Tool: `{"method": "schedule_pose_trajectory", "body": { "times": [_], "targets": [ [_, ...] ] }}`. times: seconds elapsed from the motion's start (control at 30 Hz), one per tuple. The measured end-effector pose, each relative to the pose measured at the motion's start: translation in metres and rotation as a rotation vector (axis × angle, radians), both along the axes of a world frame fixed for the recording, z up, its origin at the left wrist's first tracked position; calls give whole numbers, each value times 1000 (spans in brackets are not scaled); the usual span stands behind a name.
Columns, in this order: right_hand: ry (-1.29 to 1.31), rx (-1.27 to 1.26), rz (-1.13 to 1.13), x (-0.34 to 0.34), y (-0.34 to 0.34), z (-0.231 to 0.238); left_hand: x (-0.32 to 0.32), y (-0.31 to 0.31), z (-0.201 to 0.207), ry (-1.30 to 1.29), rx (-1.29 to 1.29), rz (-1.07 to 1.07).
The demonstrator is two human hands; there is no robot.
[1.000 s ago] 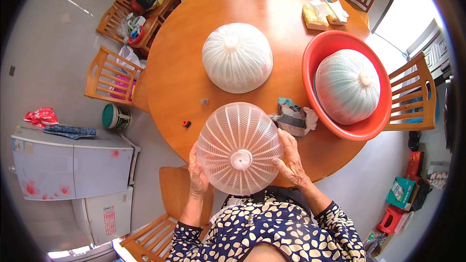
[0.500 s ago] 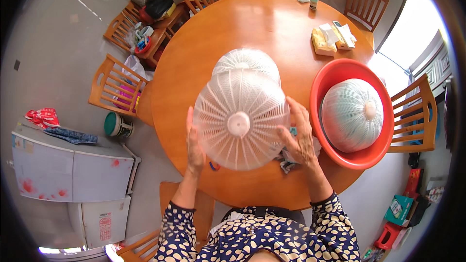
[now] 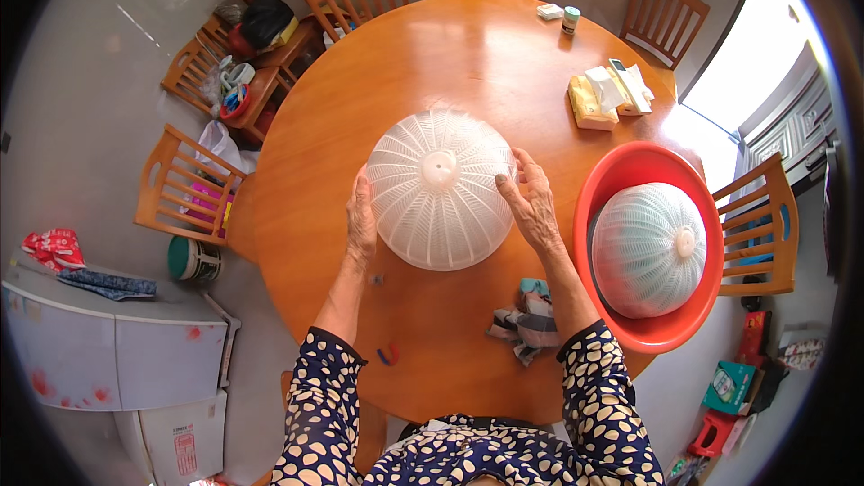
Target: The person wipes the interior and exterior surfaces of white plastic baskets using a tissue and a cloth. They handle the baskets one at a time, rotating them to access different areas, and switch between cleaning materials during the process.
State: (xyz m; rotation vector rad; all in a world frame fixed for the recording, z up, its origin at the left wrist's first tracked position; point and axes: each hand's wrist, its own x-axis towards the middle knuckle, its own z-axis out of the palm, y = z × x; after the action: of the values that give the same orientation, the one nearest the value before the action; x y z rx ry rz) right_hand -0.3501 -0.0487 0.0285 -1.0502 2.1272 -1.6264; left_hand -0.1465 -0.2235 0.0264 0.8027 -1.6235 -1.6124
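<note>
In front of me, over the round wooden table (image 3: 306,189), is a white, see-through slotted plastic dome (image 3: 447,216) with a round knob on top. My left hand (image 3: 361,223) cups its left side, and my right hand (image 3: 533,202) grips the right side with thumb and fingers. Another dome seems to lie beneath it, mostly hidden. To the right, a red plastic basin (image 3: 589,292) contains a similar pale dome (image 3: 648,256), tilted with its knob facing right. A crumpled grey and teal cloth (image 3: 529,324) lies near my right forearm.
A small red and blue curved item (image 3: 389,355) lies near the table's front edge. Tissue packs (image 3: 594,108) and a small lidded jar (image 3: 571,20) stand toward the far right. Wooden chairs (image 3: 189,184) surround the table. A white fridge (image 3: 171,351) is at the left.
Both hands have moved the held dome away from me and lowered it over the second dome, which showed behind it before. The view has shifted, uncovering more of the cloth.
</note>
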Motion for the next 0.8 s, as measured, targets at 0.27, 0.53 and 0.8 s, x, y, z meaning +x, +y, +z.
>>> {"method": "schedule_pose_trajectory", "body": {
  "times": [0.27,0.53,0.8],
  "targets": [
    [-19,72,-37,3,-16,-22,2,-22,-39,-54,55,42],
    [313,1,-101,18,24,-1,7,-48,-70,-239,-418,419],
    [213,-27,-350,23,191,46,-58,139,55,-98,-756,71]
  ]
}}
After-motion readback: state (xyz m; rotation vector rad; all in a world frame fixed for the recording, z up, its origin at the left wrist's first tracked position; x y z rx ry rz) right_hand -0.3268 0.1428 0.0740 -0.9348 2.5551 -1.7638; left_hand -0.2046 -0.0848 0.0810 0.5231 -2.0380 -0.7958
